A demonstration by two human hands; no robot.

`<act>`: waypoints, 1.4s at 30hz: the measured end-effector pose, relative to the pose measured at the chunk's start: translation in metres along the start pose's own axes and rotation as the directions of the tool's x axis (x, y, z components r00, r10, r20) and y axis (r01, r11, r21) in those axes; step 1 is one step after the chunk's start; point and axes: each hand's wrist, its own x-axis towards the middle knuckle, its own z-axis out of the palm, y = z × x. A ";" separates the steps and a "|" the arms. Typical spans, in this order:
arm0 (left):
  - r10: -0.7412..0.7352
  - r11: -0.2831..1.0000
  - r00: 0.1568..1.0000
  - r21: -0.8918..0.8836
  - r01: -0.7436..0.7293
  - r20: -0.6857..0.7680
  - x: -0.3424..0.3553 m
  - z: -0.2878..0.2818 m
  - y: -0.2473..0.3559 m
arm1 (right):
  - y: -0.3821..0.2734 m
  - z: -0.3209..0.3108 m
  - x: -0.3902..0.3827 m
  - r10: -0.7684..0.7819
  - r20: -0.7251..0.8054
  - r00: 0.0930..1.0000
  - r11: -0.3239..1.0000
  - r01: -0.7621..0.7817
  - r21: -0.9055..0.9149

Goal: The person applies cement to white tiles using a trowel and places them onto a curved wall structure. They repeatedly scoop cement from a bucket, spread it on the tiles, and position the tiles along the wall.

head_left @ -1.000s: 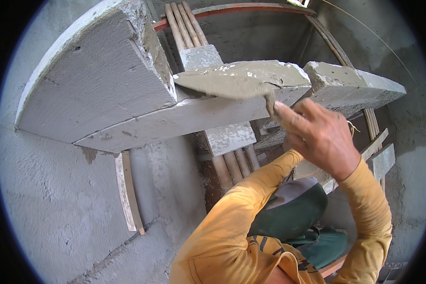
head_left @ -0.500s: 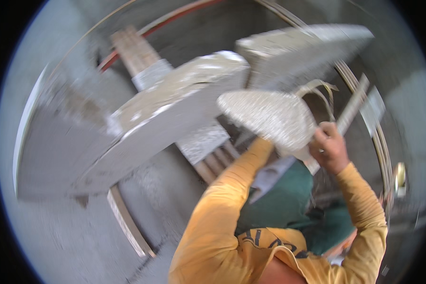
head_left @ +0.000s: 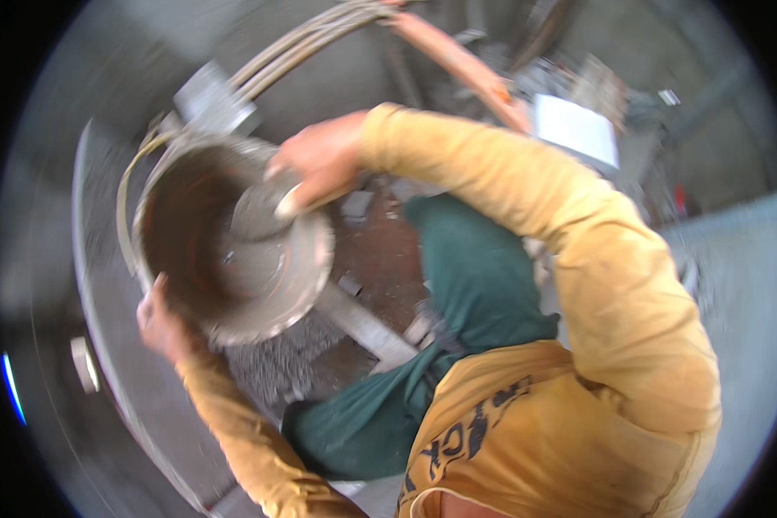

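A mortar-crusted bucket (head_left: 315, 259) stands at left of centre, its mouth facing me and grey residue inside. My left hand (head_left: 166, 321) grips its near left rim, fingers over the edge. Over the far right rim reaches my right hand (head_left: 324, 160), its fingers closed on a rounded grey thing (head_left: 257, 213) inside the bucket. Blur hides whether this is a tool or a lump of mortar. The bucket's pale handle (head_left: 123, 203) hangs along its left side.
Beneath the bucket lie a pale wooden bar (head_left: 367, 326) and grey crumbly mortar (head_left: 276, 358). A grey slab (head_left: 116, 311) edges the left. Orange beam (head_left: 457, 65), white board (head_left: 576, 129) and rubble are at the far side. My green-trousered legs (head_left: 475, 268) are close to the bucket.
My view has swung away from the large mortar-topped blocks. Both hands are now at the bucket on the left; my right hand has moved from beside a crusted object into the bucket's mouth.
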 end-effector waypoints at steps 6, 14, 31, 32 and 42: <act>-0.150 0.980 0.983 -0.119 0.162 0.106 -0.031 0.125 0.001 | 0.073 0.042 -0.129 0.503 -0.520 0.690 0.625 0.125 0.770; -0.373 0.862 0.924 -0.336 0.380 0.088 -0.116 0.224 -0.074 | 0.118 0.132 -0.186 0.646 -0.020 0.763 -0.159 0.160 0.974; -0.054 0.977 0.268 0.106 -0.183 0.962 -0.112 0.251 -0.045 | 0.240 0.059 -0.468 0.829 -0.353 -0.434 0.339 -0.113 0.934; -0.150 0.928 0.258 0.226 -0.296 0.954 -0.090 0.224 -0.046 | 0.243 0.057 -0.504 0.797 -0.327 -0.509 0.291 -0.152 0.945; -0.423 0.737 0.906 0.578 0.350 -0.010 -0.159 -0.140 -0.131 | 0.321 0.026 -0.539 0.786 -0.358 -0.503 0.221 -0.312 0.924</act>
